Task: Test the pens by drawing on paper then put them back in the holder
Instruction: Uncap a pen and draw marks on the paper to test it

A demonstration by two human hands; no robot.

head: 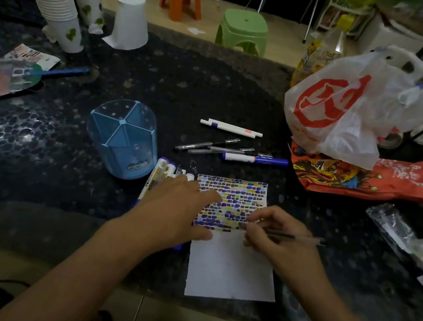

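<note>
So at this point the right hand (273,236) was pinching a thin clear ballpoint pen with a dark tip (295,237), fingers curled round the front end. The pen lay nearly flat, with its long axis running left-right: tip pointing left onto the white sheet of paper (230,271), tail sticking out to the right past the knuckles. The tip sat right at the bottom edge of the band of little coloured scribble marks, so I'd say it was mid-test, adding another dab to the row.

The left hand (178,211) wasn't gripping anything. It was spread flat with straight fingers, pressing the paper's left edge, and it partly covered a bunch of white-and-blue markers (163,171) lying beside the sheet.

The key bit for the next move: the translucent blue plastic pen holder with divided compartments (123,139) stood upright up and to the left of the paper, on the left hand's side and well apart from the right hand. It looked empty as far as I could tell. To drop the pen in, the right hand would have to reach across the sheet and tip the pen from flat to upright. More loose pens (223,149) lay further up the dark speckled stone table (35,157).
</note>
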